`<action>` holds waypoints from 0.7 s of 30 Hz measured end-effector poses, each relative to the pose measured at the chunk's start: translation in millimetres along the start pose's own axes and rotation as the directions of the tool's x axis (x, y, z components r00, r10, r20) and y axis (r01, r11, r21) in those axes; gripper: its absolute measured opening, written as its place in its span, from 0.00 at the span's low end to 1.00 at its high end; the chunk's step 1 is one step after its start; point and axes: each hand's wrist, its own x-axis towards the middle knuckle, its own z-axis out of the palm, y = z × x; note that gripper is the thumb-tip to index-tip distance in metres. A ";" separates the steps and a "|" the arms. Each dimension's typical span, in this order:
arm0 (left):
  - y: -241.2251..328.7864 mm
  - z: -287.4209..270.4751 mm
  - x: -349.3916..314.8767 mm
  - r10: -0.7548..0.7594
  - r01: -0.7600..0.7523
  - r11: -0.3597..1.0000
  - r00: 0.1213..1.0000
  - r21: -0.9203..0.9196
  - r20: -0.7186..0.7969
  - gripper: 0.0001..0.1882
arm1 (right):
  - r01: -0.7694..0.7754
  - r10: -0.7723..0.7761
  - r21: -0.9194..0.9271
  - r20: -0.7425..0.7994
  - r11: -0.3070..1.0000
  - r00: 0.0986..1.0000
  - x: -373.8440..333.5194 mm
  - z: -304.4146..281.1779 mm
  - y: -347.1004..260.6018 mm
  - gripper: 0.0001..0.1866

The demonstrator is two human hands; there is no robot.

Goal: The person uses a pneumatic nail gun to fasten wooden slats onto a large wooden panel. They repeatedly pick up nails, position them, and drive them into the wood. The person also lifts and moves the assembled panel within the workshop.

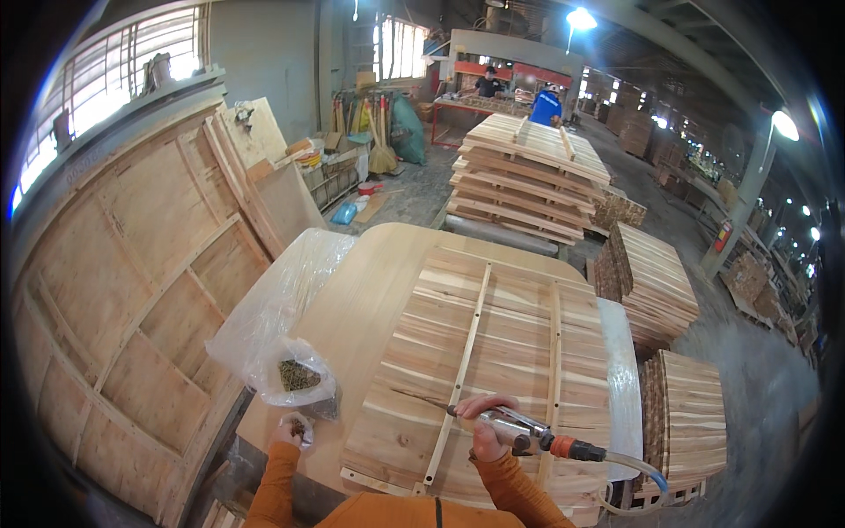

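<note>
My right hand (489, 426) is wrapped round a silver air screwdriver (510, 429), whose long thin bit points left over the slatted wooden panel (414, 378). An orange and black fitting joins the tool to a clear hose (638, 462). My left hand (296, 431) is closed round a small cluster of brownish screws at the table's near left edge. Just beyond it sits an open clear plastic bag (312, 394) with a heap of similar small screws (299, 376). Two narrow battens with dark holes, a left batten (466, 352) and a right batten (554, 361), lie across the panel.
The panel rests on a rounded wooden tabletop (352, 308). A large framed plywood board (132, 308) leans on the left. Stacks of slatted panels (528, 176) stand ahead, with more panel stacks (647, 282) on the right. A person in blue (547, 107) and another person (488, 84) are farther back.
</note>
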 end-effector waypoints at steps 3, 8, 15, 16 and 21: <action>-1.7 1.5 3.0 0.010 -0.010 1.000 1.000 0.004 0.010 0.13 | -0.012 0.012 0.001 -0.036 1.000 0.999 -5.6 -0.7 -3.8 0.21; -14.1 2.5 -1.1 0.063 -0.090 0.968 0.991 -0.233 -0.119 0.11 | -0.029 0.029 -0.020 0.017 0.999 0.999 -10.8 -8.7 -10.0 0.22; -17.9 1.6 1.7 0.026 -0.086 0.954 0.978 -0.288 -0.205 0.11 | -0.076 0.078 0.052 -0.044 0.996 0.996 -19.3 -6.0 -13.0 0.21; -22.0 -0.5 -0.5 0.018 -0.094 0.946 0.971 -0.310 -0.240 0.11 | -0.095 0.097 0.051 -0.023 0.994 0.995 -20.4 -7.4 -10.0 0.22; 8.2 4.4 -2.5 -0.094 -0.016 0.740 0.987 -0.672 -0.127 0.11 | -0.069 0.068 0.029 0.036 0.997 0.997 -14.4 -3.7 -16.6 0.21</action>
